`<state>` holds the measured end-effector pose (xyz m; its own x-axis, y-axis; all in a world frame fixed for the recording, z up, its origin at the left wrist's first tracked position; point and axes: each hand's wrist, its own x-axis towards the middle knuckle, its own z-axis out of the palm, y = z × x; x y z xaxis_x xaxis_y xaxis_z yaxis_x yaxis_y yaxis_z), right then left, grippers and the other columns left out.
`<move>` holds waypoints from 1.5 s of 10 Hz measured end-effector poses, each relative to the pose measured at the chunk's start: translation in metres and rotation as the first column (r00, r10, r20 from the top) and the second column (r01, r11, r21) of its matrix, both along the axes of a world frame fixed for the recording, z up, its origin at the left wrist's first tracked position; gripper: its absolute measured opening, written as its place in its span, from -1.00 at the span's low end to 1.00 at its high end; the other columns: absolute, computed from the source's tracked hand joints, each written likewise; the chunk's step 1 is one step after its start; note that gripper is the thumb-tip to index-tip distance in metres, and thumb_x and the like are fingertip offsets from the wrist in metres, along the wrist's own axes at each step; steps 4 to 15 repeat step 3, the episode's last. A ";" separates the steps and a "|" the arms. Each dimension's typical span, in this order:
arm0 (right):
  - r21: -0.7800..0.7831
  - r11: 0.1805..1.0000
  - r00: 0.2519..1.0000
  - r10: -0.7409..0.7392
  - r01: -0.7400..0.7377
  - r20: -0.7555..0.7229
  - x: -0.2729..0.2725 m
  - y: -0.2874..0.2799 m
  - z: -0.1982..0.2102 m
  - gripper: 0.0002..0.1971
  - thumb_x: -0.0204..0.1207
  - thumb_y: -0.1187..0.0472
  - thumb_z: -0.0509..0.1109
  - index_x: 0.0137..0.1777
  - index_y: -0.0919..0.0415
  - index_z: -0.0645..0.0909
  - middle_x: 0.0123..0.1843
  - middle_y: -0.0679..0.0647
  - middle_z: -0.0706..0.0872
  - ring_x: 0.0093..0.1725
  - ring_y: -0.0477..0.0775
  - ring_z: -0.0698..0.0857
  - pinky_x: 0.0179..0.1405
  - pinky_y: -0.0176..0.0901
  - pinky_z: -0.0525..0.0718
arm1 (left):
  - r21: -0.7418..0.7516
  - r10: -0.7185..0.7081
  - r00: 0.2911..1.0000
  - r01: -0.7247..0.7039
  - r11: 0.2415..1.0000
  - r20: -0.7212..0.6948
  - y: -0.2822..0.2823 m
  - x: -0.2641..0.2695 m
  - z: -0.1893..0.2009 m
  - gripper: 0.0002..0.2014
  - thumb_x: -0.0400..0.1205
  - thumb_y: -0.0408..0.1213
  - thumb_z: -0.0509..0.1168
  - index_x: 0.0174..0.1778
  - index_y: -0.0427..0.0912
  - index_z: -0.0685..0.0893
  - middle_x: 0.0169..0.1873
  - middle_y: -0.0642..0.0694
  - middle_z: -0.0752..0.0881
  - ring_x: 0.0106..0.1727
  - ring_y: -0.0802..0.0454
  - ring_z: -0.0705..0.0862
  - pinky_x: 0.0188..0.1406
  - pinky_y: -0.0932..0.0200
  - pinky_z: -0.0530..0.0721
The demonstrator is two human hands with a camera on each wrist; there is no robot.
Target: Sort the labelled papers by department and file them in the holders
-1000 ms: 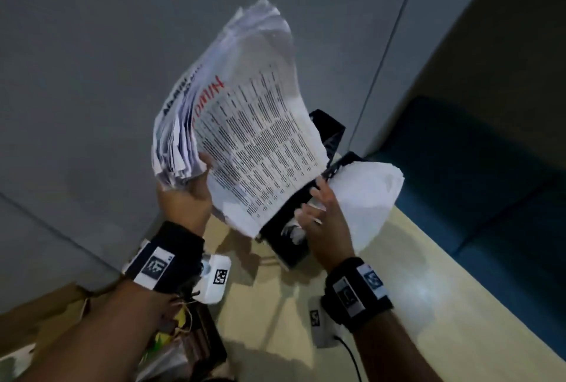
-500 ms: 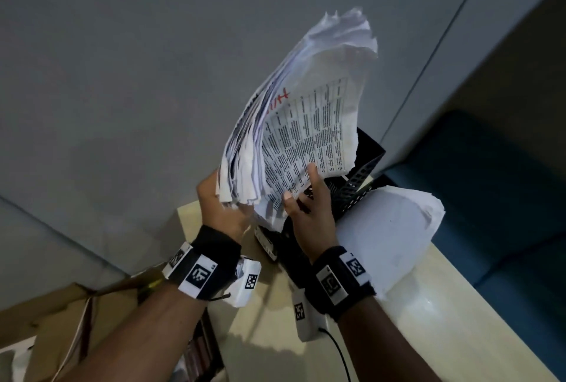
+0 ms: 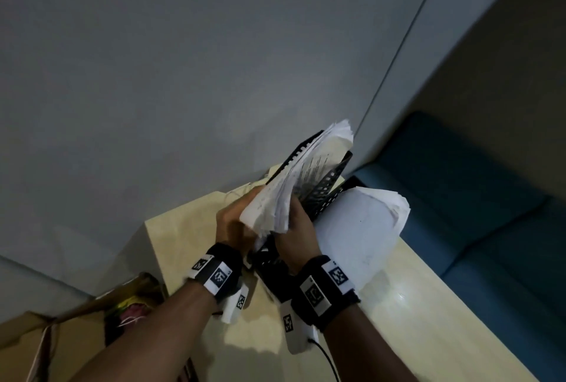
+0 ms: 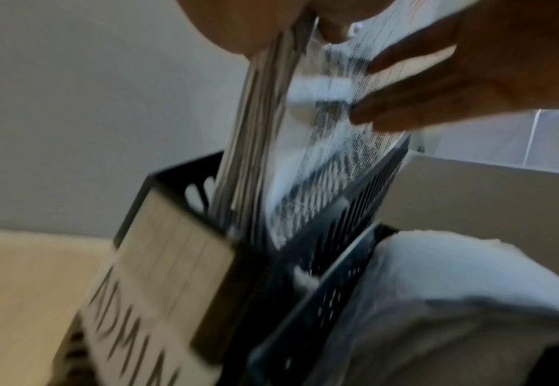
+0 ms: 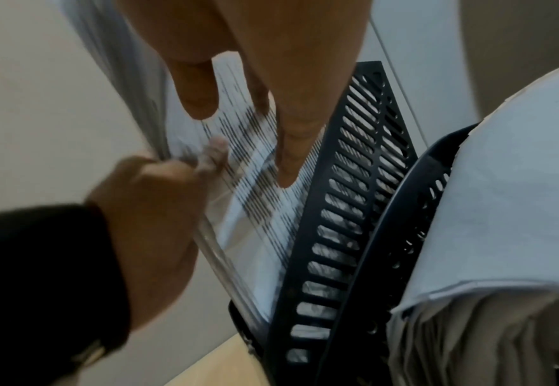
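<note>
A thick stack of printed papers point(image 3: 294, 185) stands part-way down in the left slot of the black slotted holder point(image 3: 329, 190). That slot's front carries an ADMIN label point(image 4: 159, 287). My left hand point(image 3: 242, 213) grips the stack's near edge, its thumb point(image 5: 215, 154) on the printed top sheet. The straight fingers point(image 5: 287, 135) of my right hand point(image 3: 295, 228) press flat on the same sheet point(image 4: 344, 162), beside the slotted divider point(image 5: 347, 209). Another pile of white papers point(image 3: 361, 228) droops out of the slot to the right.
The holder stands at the far end of a pale wooden table point(image 3: 413, 320), close to a grey wall point(image 3: 183, 75). An open cardboard box point(image 3: 61, 335) sits low at the left. A blue sofa point(image 3: 474, 198) lies past the table's right edge.
The stack, held high in the air earlier, has come down into the holder's left slot. My right hand has moved onto the top sheet.
</note>
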<state>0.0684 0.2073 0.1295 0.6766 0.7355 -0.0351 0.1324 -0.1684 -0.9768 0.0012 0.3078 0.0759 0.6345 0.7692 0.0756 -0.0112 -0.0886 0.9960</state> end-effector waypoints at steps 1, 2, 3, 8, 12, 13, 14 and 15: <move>-0.134 0.989 0.992 0.081 -0.067 0.100 -0.001 -0.015 0.004 -0.71 0.56 0.31 0.34 0.27 0.12 0.56 0.10 -0.02 0.72 0.06 -0.11 0.68 -0.01 -0.41 0.55 | -0.049 -0.033 0.999 0.032 0.998 -0.037 -0.011 0.005 -0.020 -0.72 0.63 -0.29 0.27 0.26 -0.12 0.64 0.13 -0.04 0.69 0.11 0.42 0.61 0.16 0.00 0.58; -0.382 0.906 0.920 0.296 -0.186 0.255 0.000 -0.051 0.019 -0.71 0.62 0.18 0.31 0.32 0.11 0.59 0.25 0.02 0.72 0.21 0.00 0.66 0.15 -0.29 0.55 | -0.050 0.005 1.000 -0.005 0.999 -0.005 -0.024 0.001 -0.018 -0.69 0.57 -0.33 0.37 0.22 0.00 0.71 0.12 0.11 0.72 0.12 0.34 0.67 0.23 0.02 0.56; -0.373 0.898 0.913 0.334 -0.233 0.236 -0.002 -0.099 0.037 -0.69 0.65 0.13 0.31 0.37 0.04 0.62 0.28 -0.13 0.71 0.17 -0.21 0.66 0.16 -0.45 0.53 | 0.053 0.074 0.995 -0.070 0.996 -0.074 -0.032 -0.026 -0.026 -0.06 0.24 -0.19 0.63 0.54 -0.02 0.36 0.49 0.00 0.44 0.44 0.08 0.48 0.37 0.13 0.45; -0.373 0.898 0.913 0.334 -0.233 0.236 -0.002 -0.099 0.037 -0.69 0.65 0.13 0.31 0.37 0.04 0.62 0.28 -0.13 0.71 0.17 -0.21 0.66 0.16 -0.45 0.53 | 0.053 0.074 0.995 -0.070 0.996 -0.074 -0.032 -0.026 -0.026 -0.06 0.24 -0.19 0.63 0.54 -0.02 0.36 0.49 0.00 0.44 0.44 0.08 0.48 0.37 0.13 0.45; -0.373 0.898 0.913 0.334 -0.233 0.236 -0.002 -0.099 0.037 -0.69 0.65 0.13 0.31 0.37 0.04 0.62 0.28 -0.13 0.71 0.17 -0.21 0.66 0.16 -0.45 0.53 | 0.053 0.074 0.995 -0.070 0.996 -0.074 -0.032 -0.026 -0.026 -0.06 0.24 -0.19 0.63 0.54 -0.02 0.36 0.49 0.00 0.44 0.44 0.08 0.48 0.37 0.13 0.45; -0.373 0.898 0.913 0.334 -0.233 0.236 -0.002 -0.099 0.037 -0.69 0.65 0.13 0.31 0.37 0.04 0.62 0.28 -0.13 0.71 0.17 -0.21 0.66 0.16 -0.45 0.53 | 0.053 0.074 0.995 -0.070 0.996 -0.074 -0.032 -0.026 -0.026 -0.06 0.24 -0.19 0.63 0.54 -0.02 0.36 0.49 0.00 0.44 0.44 0.08 0.48 0.37 0.13 0.45; -0.373 0.898 0.913 0.334 -0.233 0.236 -0.002 -0.099 0.037 -0.69 0.65 0.13 0.31 0.37 0.04 0.62 0.28 -0.13 0.71 0.17 -0.21 0.66 0.16 -0.45 0.53 | 0.053 0.074 0.995 -0.070 0.996 -0.074 -0.032 -0.026 -0.026 -0.06 0.24 -0.19 0.63 0.54 -0.02 0.36 0.49 0.00 0.44 0.44 0.08 0.48 0.37 0.13 0.45; -0.373 0.898 0.913 0.334 -0.233 0.236 -0.002 -0.099 0.037 -0.69 0.65 0.13 0.31 0.37 0.04 0.62 0.28 -0.13 0.71 0.17 -0.21 0.66 0.16 -0.45 0.53 | 0.053 0.074 0.995 -0.070 0.996 -0.074 -0.032 -0.026 -0.026 -0.06 0.24 -0.19 0.63 0.54 -0.02 0.36 0.49 0.00 0.44 0.44 0.08 0.48 0.37 0.13 0.45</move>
